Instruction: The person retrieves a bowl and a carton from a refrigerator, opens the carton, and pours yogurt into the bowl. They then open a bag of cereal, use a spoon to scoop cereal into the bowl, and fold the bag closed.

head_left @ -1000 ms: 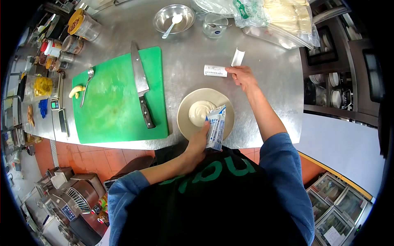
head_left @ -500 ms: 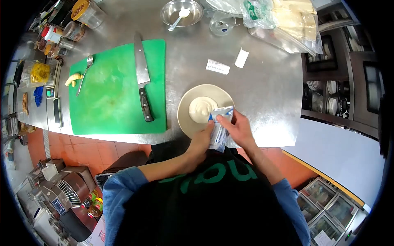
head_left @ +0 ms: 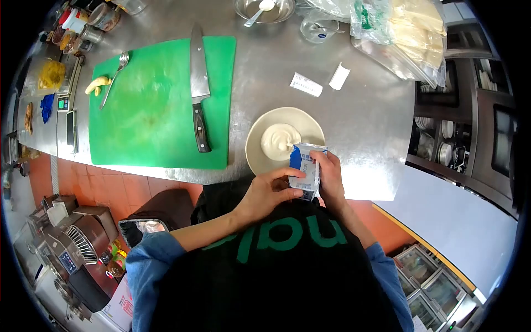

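Note:
A blue and silver-white carton (head_left: 305, 169) is held between my two hands, tipped over the near right edge of a cream-coloured bowl (head_left: 255, 123). In the bowl lies a swirled mound of thick white cream (head_left: 278, 140), and the carton's top end touches or nearly touches it. My left hand (head_left: 264, 192) is closed on the carton's lower left side, thumb and fingers gripping it. My right hand (head_left: 330, 174) wraps the carton's right side near the top. The carton's opening is hard to make out.
Left of the bowl is a green cutting board (head_left: 155, 110) with a large knife (head_left: 199, 91), a metal spoon (head_left: 113, 80) and pale yellow curved pieces (head_left: 98, 85). Beyond are two paper-like white pieces (head_left: 306, 84), a metal bowl (head_left: 282, 15), a clear cup (head_left: 319, 29) and plastic bags (head_left: 415, 39).
The carton has turned, showing a different face. My left hand has shifted down and left on it, fingers now across its front. The whole view has shifted slightly.

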Demonstrator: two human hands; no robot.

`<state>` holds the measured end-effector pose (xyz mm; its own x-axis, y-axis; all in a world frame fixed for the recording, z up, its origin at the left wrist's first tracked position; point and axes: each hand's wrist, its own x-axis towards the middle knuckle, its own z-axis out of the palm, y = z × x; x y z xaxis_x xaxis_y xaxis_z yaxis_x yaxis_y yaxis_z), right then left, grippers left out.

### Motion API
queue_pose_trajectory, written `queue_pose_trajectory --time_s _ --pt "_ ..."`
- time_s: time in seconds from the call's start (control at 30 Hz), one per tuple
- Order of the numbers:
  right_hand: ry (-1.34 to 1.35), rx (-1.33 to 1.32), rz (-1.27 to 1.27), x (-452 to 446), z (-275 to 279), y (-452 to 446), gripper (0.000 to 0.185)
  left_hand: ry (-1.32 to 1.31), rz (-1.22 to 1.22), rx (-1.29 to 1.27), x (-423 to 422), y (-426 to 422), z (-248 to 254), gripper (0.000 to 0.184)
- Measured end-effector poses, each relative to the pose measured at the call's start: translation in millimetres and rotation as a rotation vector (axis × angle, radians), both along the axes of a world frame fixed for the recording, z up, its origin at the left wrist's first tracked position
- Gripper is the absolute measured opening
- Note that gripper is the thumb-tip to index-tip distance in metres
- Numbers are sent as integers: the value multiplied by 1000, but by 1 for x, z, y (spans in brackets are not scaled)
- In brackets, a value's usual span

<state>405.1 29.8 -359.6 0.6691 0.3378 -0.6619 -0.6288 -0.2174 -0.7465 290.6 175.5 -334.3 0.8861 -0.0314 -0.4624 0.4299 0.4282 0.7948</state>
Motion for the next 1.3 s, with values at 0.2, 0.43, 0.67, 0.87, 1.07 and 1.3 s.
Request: queue_pose_trajectory --time_s 0.2,0.43,0.67,0.87,1.07,1.3 --pt "7 -34 -18 -8 7 6 30 86 140 -207 -6 -8 -13 16" --pt "-16 -219 -86 -15 42 21 37 101 210 -263 -9 -6 -11 11" --pt "-171 131 319 -36 53 -13 50 87 198 -311 -11 -3 -11 10" --pt "-174 146 270 -41 43 -12 38 125 210 -313 -11 -2 -13 12" --pt "-211 39 220 -48 39 -15 21 160 211 -315 -10 -3 -11 14" --pt "-614 -295 360 -50 29 -12 12 240 202 -276 -7 -6 -10 21"
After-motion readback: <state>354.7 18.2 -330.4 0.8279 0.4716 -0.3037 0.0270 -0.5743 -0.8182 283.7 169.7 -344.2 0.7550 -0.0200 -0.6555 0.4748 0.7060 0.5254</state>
